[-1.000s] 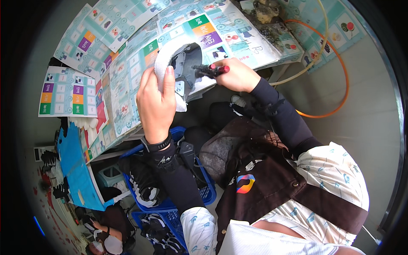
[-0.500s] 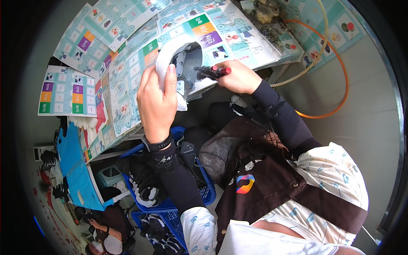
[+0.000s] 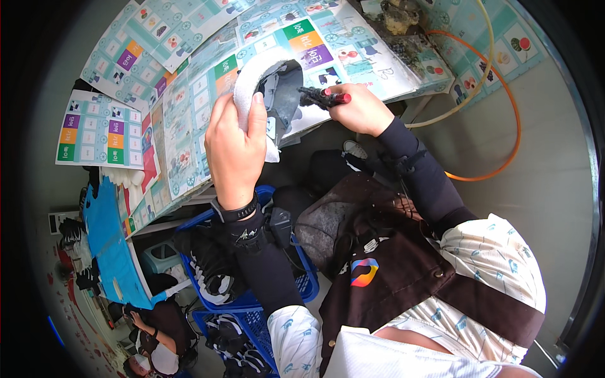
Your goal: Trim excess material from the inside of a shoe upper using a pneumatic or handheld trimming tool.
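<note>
Above the table's near edge, my left hand (image 3: pixel 236 151) is closed on a curved grey shoe part (image 3: pixel 288 94) with a thick white band (image 3: pixel 255 69) along its side. The thumb presses the band, and the other fingers are mostly hidden behind it. My right hand (image 3: pixel 361 112) is closed round a slim black tool (image 3: pixel 312 97) with two red ends. Its dark tip points left toward the grey inside of the part. I cannot tell whether the tip touches it, or the tool's exact kind.
Printed sheets (image 3: pixel 183 167) cover the table. Beyond my right arm hang an orange hose (image 3: pixel 518 126) and a pale hose (image 3: pixel 489 60). Blue baskets (image 3: pixel 309 286) with black-and-white shoes (image 3: pixel 214 277) stand below my left arm. Another person (image 3: pixel 161 337) sits at lower left.
The tool and my right hand have shifted slightly right. My left hand still holds the shoe part, almost in the same place. The view has moved a little.
</note>
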`<state>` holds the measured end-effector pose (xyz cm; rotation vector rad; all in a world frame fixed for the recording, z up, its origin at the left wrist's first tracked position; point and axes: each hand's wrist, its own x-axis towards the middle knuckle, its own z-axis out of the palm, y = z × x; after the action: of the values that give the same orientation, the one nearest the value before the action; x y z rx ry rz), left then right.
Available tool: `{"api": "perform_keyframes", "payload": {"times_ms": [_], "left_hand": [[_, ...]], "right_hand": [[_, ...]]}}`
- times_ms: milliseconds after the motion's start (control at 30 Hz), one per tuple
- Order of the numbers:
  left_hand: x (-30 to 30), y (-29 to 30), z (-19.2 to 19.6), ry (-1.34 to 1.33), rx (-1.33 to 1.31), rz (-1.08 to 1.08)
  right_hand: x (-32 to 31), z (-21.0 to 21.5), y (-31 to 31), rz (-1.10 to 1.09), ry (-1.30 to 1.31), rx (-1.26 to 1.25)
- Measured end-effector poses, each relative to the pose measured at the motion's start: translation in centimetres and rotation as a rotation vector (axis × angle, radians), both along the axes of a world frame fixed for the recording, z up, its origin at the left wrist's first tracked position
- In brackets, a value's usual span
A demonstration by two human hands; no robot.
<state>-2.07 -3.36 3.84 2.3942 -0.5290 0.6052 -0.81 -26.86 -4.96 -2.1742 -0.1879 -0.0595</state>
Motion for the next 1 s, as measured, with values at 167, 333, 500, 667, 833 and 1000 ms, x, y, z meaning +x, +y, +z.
{"api": "perform_keyframes", "payload": {"times_ms": [167,333,500,667,833,1000], "left_hand": [[0.0,0.1,0.2,0.013,-0.008,0.011],[0.2,0.1,-0.1,-0.002,-0.005,-0.002],[0.2,0.2,-0.1,-0.003,-0.003,0.004],[0.1,0.1,-0.1,-0.005,-0.011,0.000],[0.2,0.4,-0.3,-0.029,-0.013,0.001],[0.0,0.3,-0.3,-0.015,-0.025,-0.005]], "right_hand": [[-1.0,1.2,0.7,0.169,0.088,-0.004],[0.4,-0.3,-0.1,0.038,0.012,-0.059],[-0.2,-0.4,0.5,0.106,0.038,-0.003],[0.1,-0.3,0.3,-0.002,0.025,-0.009],[-0.6,0.6,0.6,0.092,0.123,0.031],[-0.1,-0.1,0.3,0.017,0.087,-0.009]]}}
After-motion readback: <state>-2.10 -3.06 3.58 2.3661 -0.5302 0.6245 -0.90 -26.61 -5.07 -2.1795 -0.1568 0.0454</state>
